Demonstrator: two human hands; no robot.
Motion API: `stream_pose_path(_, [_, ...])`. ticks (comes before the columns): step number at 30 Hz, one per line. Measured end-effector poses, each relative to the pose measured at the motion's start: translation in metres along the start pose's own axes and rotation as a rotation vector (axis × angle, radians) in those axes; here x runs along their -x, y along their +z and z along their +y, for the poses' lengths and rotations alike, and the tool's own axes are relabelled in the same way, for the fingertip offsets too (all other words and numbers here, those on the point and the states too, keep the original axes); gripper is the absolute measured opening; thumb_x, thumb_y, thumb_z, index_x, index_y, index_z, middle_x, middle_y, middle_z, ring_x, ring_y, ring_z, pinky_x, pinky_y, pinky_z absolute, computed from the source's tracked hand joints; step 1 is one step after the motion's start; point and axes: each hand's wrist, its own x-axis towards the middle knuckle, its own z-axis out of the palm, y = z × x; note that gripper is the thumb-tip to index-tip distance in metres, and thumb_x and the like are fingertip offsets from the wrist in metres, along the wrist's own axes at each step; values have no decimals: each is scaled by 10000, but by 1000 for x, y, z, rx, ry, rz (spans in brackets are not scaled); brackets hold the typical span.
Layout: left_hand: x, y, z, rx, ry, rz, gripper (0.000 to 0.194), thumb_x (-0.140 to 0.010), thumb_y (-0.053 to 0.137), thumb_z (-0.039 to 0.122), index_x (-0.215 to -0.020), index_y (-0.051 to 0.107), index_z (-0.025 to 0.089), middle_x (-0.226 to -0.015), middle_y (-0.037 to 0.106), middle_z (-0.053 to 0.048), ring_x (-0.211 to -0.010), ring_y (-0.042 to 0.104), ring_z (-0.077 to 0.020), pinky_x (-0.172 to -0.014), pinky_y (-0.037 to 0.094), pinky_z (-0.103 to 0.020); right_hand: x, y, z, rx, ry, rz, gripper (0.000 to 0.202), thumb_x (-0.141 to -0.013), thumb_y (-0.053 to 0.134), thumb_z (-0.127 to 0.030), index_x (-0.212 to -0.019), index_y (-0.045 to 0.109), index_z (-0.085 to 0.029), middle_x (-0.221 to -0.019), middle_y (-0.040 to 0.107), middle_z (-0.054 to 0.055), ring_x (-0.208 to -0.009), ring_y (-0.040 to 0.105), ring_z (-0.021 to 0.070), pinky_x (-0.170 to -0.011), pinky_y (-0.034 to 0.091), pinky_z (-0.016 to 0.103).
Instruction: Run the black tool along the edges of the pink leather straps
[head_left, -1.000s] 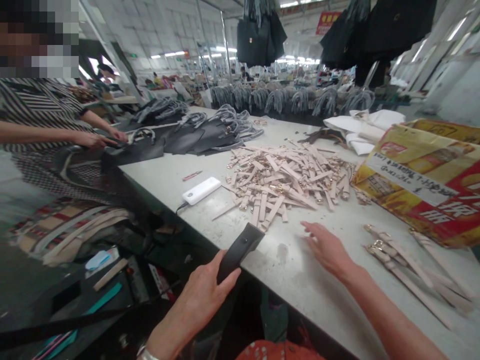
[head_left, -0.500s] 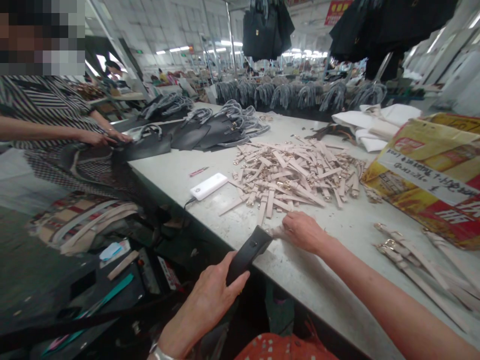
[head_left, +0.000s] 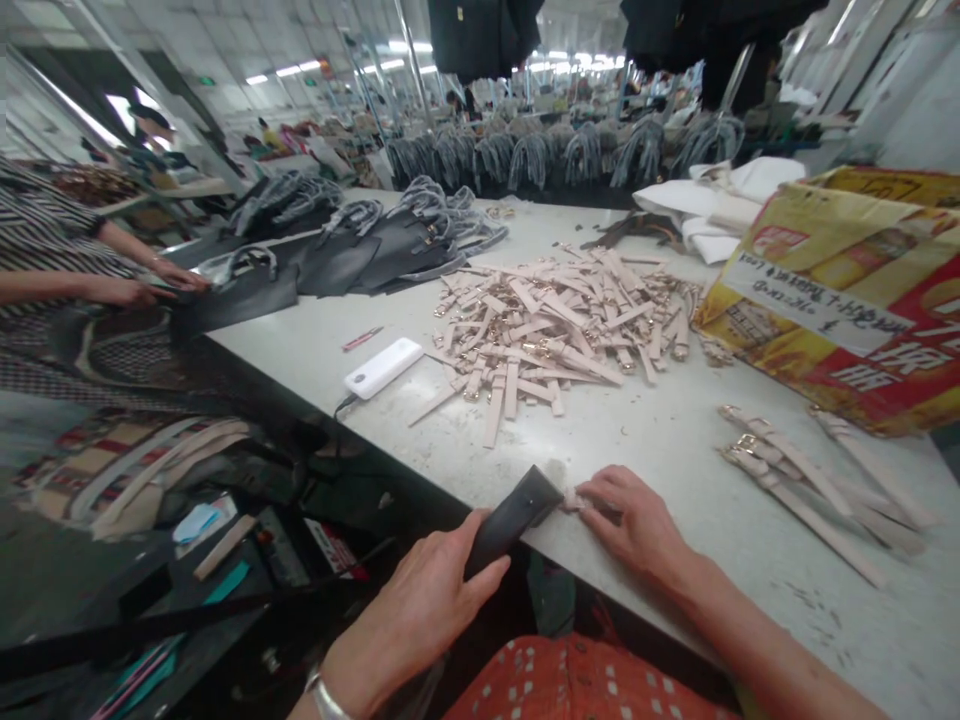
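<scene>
My left hand point(head_left: 427, 590) is closed around a thick black leather-like piece point(head_left: 517, 515), which slants up to the right over the table's near edge. A small dark dot marks its far end. At that end, my right hand point(head_left: 630, 515) pinches a small pale scrap point(head_left: 576, 500) between thumb and fingers; its exact kind is too blurred to tell. Beyond both hands lies a heap of beige straps with gold buckles point(head_left: 555, 325). More beige buckle straps point(head_left: 799, 485) lie to the right of my right hand.
A white power bank point(head_left: 384, 367) with a cable and a small red tool point(head_left: 362, 340) lie left of the heap. Black bag pieces point(head_left: 375, 250) cover the far left, by a co-worker's hands point(head_left: 150, 285). A yellow-red carton point(head_left: 832, 300) stands right.
My right hand has shifted slightly down and right, with its fingers more visible around the pale scrap. My left hand still grips the black piece. The whole view has shifted.
</scene>
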Motion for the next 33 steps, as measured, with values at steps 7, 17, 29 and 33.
stream_pose_path(7, [-7,-6,2,-54,10,-58,374,-843,431,478,-1118,549,254,-920,625,-46,-926,584,-232,-798,423,-308,-2,-8,5,-168,-10,49,158,-740,500,-102,-847,578,-187,-938,565,63,-829,541,172,-732,442,300])
stream_pose_path(17, [-8,-8,8,-92,63,-44,383,-845,430,486,-1142,535,269,-883,630,-38,-889,593,-226,-754,423,-288,-1,-11,0,-50,-43,-30,185,-766,493,-94,-855,624,-190,-820,579,49,-821,517,185,-727,415,308])
stream_pose_path(29, [-20,-7,6,-114,16,-53,385,-824,450,479,-1107,549,238,-881,634,-45,-863,602,-224,-733,431,-289,8,-30,3,125,-77,-203,347,-819,473,-100,-1076,639,-263,-851,551,52,-828,484,197,-725,351,324])
stream_pose_path(33, [-18,-10,6,-129,11,-57,373,-824,450,481,-1113,560,271,-872,635,-37,-857,603,-225,-753,425,-298,12,-26,10,32,-33,-129,340,-792,511,-113,-1071,647,-251,-875,575,58,-825,500,196,-722,370,325])
